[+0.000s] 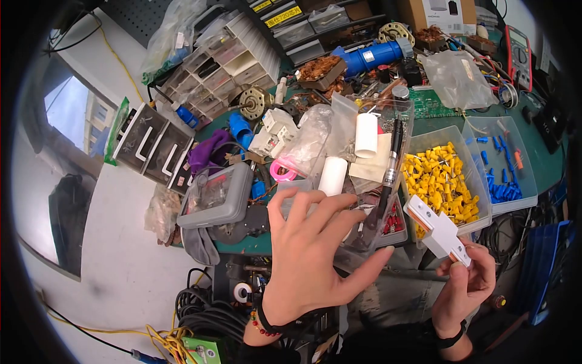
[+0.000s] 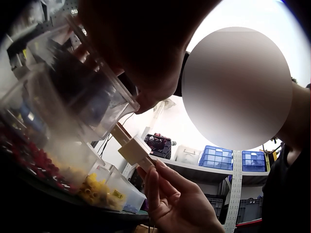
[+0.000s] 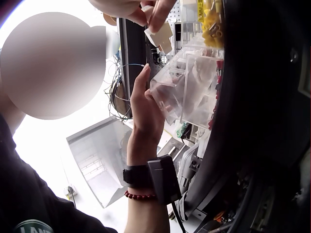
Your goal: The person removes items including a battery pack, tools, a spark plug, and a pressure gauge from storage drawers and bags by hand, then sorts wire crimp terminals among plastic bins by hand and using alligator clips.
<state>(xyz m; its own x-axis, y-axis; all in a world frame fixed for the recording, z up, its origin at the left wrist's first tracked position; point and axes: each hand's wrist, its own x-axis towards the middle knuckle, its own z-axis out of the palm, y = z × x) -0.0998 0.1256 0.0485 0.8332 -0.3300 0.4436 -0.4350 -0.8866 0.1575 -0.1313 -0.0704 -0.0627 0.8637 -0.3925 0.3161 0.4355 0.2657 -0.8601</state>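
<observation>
My right hand (image 1: 465, 285) pinches one end of a white T-shaped plastic connector (image 1: 441, 233) between thumb and fingers. Copper-coloured strips run along its edge, and small screws show on its face. In the left wrist view the connector (image 2: 133, 149) juts up from the fingertips. Fingers spread, my left hand (image 1: 312, 258) reaches over the near side of a clear plastic box (image 3: 187, 92), its fingertips at the box in the head view. Inside that box are white cylinders (image 1: 366, 136), a black pen-like tool (image 1: 393, 151) and plastic bags; the hand hides part of it.
Right of the box stand a bin of yellow crimp terminals (image 1: 445, 182) and a bin of blue ones (image 1: 506, 189). A grey case (image 1: 215, 197) and small drawer units (image 1: 148, 145) are at the left. A red multimeter (image 1: 519, 57) stands at the back right.
</observation>
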